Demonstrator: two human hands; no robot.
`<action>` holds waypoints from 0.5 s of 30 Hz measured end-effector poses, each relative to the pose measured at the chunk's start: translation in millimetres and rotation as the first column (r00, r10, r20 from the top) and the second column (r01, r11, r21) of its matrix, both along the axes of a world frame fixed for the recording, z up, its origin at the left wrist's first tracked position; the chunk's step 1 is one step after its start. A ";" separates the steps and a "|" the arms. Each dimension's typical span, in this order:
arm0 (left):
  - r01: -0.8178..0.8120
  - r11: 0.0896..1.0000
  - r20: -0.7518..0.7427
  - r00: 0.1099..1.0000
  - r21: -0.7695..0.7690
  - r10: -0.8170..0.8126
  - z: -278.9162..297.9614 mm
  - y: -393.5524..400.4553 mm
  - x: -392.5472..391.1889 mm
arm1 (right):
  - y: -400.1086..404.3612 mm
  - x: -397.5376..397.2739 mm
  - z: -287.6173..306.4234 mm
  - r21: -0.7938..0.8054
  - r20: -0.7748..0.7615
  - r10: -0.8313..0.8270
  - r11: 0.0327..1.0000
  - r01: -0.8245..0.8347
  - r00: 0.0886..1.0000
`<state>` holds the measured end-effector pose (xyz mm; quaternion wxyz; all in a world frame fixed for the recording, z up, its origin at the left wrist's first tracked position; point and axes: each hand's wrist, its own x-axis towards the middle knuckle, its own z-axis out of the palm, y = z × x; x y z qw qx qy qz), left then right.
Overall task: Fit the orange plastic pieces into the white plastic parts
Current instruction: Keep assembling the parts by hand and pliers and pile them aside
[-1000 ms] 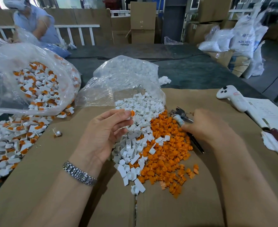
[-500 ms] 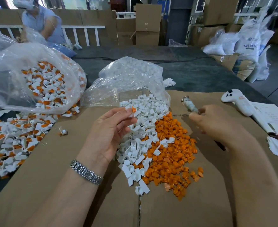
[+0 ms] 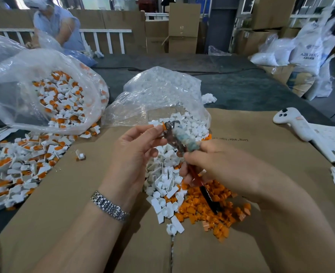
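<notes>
The left hand (image 3: 135, 154) pinches one white part with an orange piece (image 3: 161, 127) in its fingers, above two loose heaps, white parts (image 3: 163, 174) and orange pieces (image 3: 208, 207). The right hand (image 3: 221, 166) grips one pair of pliers (image 3: 179, 140), its tip touching the held piece. Two plastic bags (image 3: 156, 95) lie on the table (image 3: 241, 91).

place: packing warehouse | evidence: stacked cardboard boxes (image 3: 184, 26); bulk sacks (image 3: 308, 54); bagged plastic parts (image 3: 60, 103)
</notes>
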<state>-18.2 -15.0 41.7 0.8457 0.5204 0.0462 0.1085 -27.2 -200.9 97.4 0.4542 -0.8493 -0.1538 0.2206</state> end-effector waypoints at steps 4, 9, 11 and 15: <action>-0.018 0.997 0.007 1.000 0.079 0.018 -2.0 -0.5 -1.2 | 5.5 -1.4 0.2 -0.089 0.061 0.001 0.996 0.005 0.998; -0.019 0.998 0.001 1.000 0.066 0.019 -2.3 -1.0 -0.8 | 15.2 -5.5 -4.5 -0.206 0.214 0.014 0.978 0.031 0.977; -0.026 0.999 -0.010 1.000 0.037 0.026 -2.5 -0.9 -0.2 | 20.6 -5.9 -10.1 -0.244 0.280 -0.012 0.966 0.083 0.960; -0.039 0.999 -0.019 0.999 0.005 0.040 -1.4 -0.6 -1.1 | 27.3 -4.1 -17.6 -0.275 0.377 -0.032 0.951 0.145 0.926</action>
